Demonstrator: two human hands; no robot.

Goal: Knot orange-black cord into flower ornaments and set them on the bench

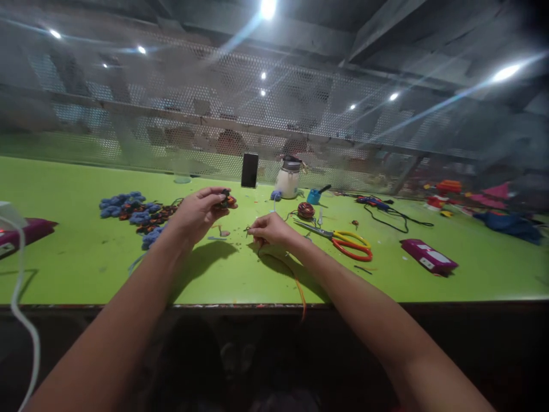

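My left hand [205,209] is closed on a small black and orange yarn piece [226,199], held above the green table [86,274]. To its right, my right hand [269,230] pinches a dark strand of yarn [247,230]. An orange length of yarn [295,277] trails from below that hand over the table's front edge. Left of my left hand lies a heap of blue, black and orange knitted pieces [141,214]. Scissors [343,240] with yellow and orange handles rest beside my right forearm, close to a dark red yarn ball [306,211].
A phone [249,170] stands upright at the back beside a whitish jar [288,178] and a small blue pot [314,196]. Purple power strips [429,256] lie at both sides. Dark cables [386,209] and a perforated screen [240,120] are farther back.
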